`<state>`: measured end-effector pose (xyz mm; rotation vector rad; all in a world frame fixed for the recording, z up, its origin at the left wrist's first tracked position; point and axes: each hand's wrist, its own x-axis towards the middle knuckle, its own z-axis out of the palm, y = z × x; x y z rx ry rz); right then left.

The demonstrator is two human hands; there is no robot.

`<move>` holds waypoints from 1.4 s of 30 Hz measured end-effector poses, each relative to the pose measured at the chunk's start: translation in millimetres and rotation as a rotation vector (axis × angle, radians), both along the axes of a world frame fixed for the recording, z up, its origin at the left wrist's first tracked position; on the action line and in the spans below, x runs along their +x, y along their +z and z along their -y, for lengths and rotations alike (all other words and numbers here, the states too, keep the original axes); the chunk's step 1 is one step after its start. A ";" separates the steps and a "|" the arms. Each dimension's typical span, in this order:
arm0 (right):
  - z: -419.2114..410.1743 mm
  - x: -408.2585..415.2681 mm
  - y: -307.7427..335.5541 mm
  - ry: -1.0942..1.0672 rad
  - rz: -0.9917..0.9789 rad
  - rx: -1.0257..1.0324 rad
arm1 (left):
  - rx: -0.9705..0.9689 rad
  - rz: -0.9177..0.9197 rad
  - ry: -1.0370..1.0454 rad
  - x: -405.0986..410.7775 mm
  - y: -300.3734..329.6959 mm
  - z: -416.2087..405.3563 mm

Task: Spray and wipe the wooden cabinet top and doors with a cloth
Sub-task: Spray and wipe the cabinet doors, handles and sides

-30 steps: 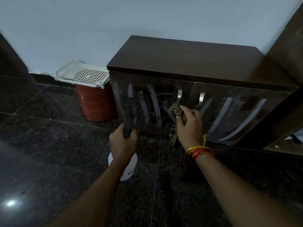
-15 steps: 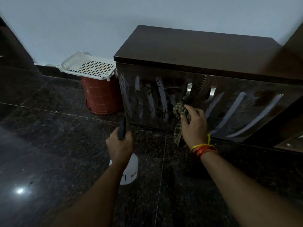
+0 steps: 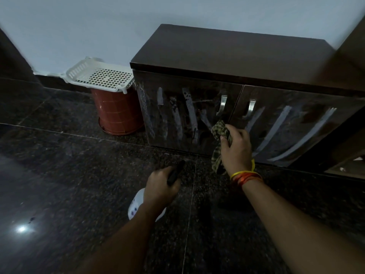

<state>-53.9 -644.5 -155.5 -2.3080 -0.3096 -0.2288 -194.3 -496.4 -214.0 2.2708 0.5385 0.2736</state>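
Both hands had dropped lower: left hand (image 3: 160,188) gripped the spray bottle (image 3: 136,207) near the floor, right hand (image 3: 236,147) pinched the checked cloth (image 3: 218,131) at the left door (image 3: 185,113), streaks unwiped.

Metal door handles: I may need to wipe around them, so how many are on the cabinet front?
2: the left door's handle and the right door's handle, side by side where the doors meet.
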 end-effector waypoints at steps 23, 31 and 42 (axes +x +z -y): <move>-39.3 33.9 17.1 0.047 0.529 0.084 | -0.184 0.214 0.302 42.7 21.2 -48.7; -71.3 78.4 10.5 0.172 0.770 -0.130 | -0.211 0.346 0.237 68.5 23.5 -72.7; -79.3 63.5 -74.9 0.139 0.690 -0.656 | -0.359 0.432 0.230 69.9 14.2 -72.2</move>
